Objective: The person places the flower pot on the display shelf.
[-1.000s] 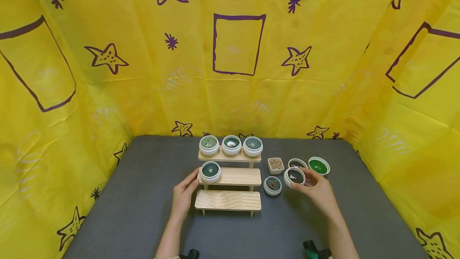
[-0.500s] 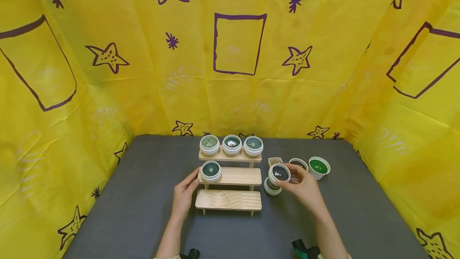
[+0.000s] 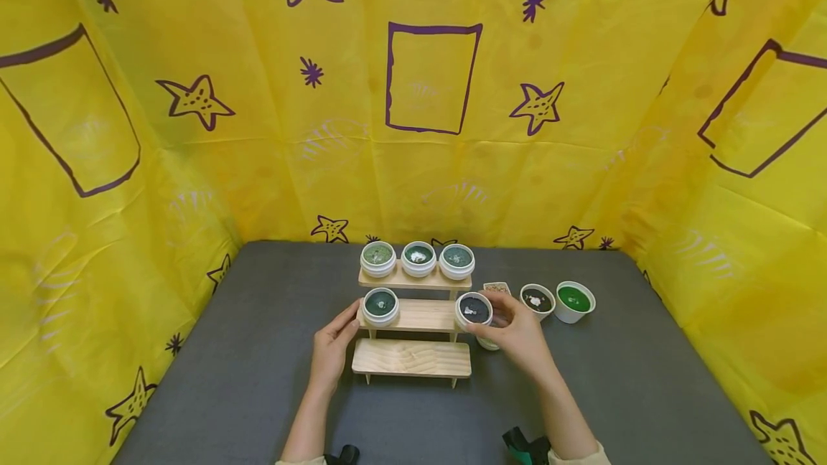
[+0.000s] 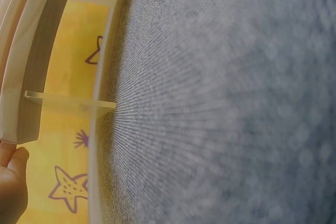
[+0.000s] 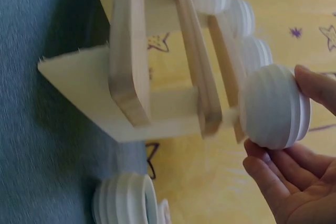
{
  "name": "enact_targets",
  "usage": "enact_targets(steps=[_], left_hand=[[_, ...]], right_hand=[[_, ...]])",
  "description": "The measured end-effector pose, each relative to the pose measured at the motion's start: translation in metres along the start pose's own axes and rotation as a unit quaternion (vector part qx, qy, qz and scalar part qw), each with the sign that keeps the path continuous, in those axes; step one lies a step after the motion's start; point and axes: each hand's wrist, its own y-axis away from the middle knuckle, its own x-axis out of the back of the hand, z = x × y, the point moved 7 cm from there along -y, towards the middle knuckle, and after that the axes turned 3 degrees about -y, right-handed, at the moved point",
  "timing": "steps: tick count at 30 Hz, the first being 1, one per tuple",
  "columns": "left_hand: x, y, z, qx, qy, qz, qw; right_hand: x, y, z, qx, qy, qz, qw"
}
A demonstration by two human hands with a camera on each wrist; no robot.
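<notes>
My right hand [image 3: 517,336] holds a small white ribbed bowl [image 5: 273,107] with dark contents, thumb on one side and fingers on the other. The bowl is at the right end of the middle shelf [image 3: 423,316] of a three-step wooden stand; whether it touches the wood cannot be told. My left hand [image 3: 332,350] has its fingertips against that shelf's left end, beside a bowl with dark green contents [image 3: 381,307]. In the left wrist view, the left hand [image 4: 11,184] touches the shelf end. Three similar bowls [image 3: 418,260] line the top shelf [image 3: 413,280].
The bottom shelf [image 3: 411,359] is at the front. Right of the stand are a cup of bright green liquid [image 3: 573,301], a cup with dark contents [image 3: 538,301], a small square dish [image 3: 496,288] and another ribbed bowl [image 5: 123,200], partly hidden by my right hand in the head view.
My right hand has carried the dark-filled bowl leftward from near the cups to the middle shelf's right end. My left hand has stayed at the shelf's left end.
</notes>
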Motion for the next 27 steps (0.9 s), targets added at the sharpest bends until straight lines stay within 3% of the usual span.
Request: enact_targets(steps=[16, 27], left_hand=[[-0.001, -0.001, 0.0, 0.0, 0.007, 0.001, 1.0], [0.0, -0.001, -0.001, -0.001, 0.007, 0.003, 1.0]], right_hand=[[-0.051, -0.006, -0.005, 0.004, -0.045, 0.0, 0.999], [-0.077, -0.015, -0.013, 0.029, -0.048, -0.01, 0.9984]])
